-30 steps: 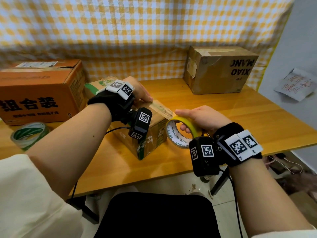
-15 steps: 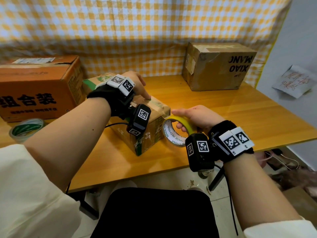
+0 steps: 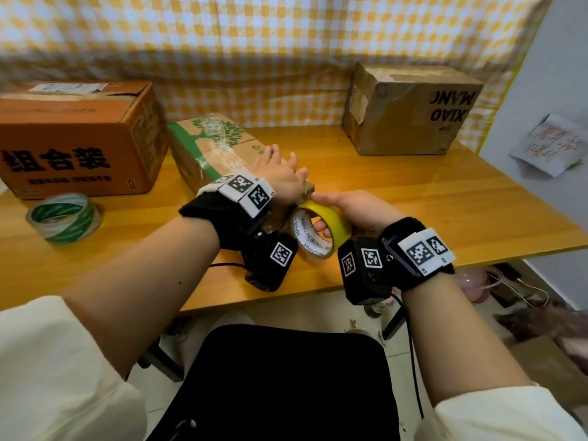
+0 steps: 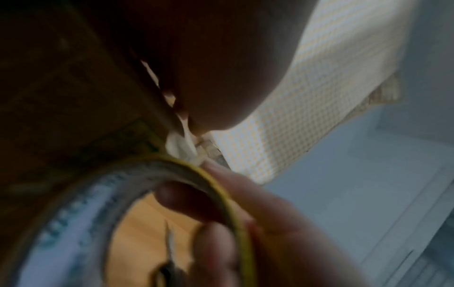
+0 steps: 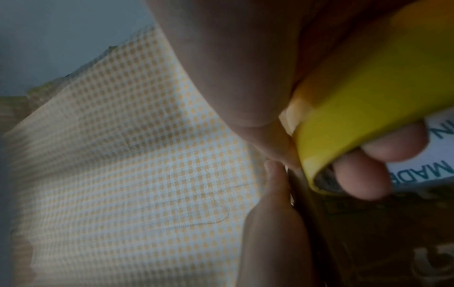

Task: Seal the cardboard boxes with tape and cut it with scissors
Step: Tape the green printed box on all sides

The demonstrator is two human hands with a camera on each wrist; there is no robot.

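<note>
While the head view gives the whole layout, only the right wrist view shows the grip closely: right hand (image 5: 245, 64) has its fingertips (image 5: 363, 180) curled through the core of the yellow tape roll (image 5: 368, 97), thumb over the outer band. Left wrist view (dark, blurred) shows the same roll (image 4: 216, 186) edge-on against the box side, with a short pale strip of tape (image 4: 181, 143) bridging to the box edge.

Pose: left hand (image 3: 280, 176) lies palm-down with straight fingers on the near top end of the small green-printed box (image 3: 216, 141), pressing rather than gripping. Right hand (image 3: 356, 208) holds the tape roll (image 3: 318, 230) upright on edge at the box's near corner, thumb tip touching that corner.

Surroundings on the counter (image 3: 445, 202), clock directions from the small box: orange carton (image 3: 76, 138) at 9 o'clock, just beside; green-and-white tape roll (image 3: 63, 218) lying flat at 8 o'clock; brown "XIAO MANG" carton (image 3: 413, 109) at 2 o'clock, well apart. Checked cloth (image 3: 254, 43) hangs behind. Left wrist camera hides the box's near face in the head view. Scissors: not identifiable in any view.
</note>
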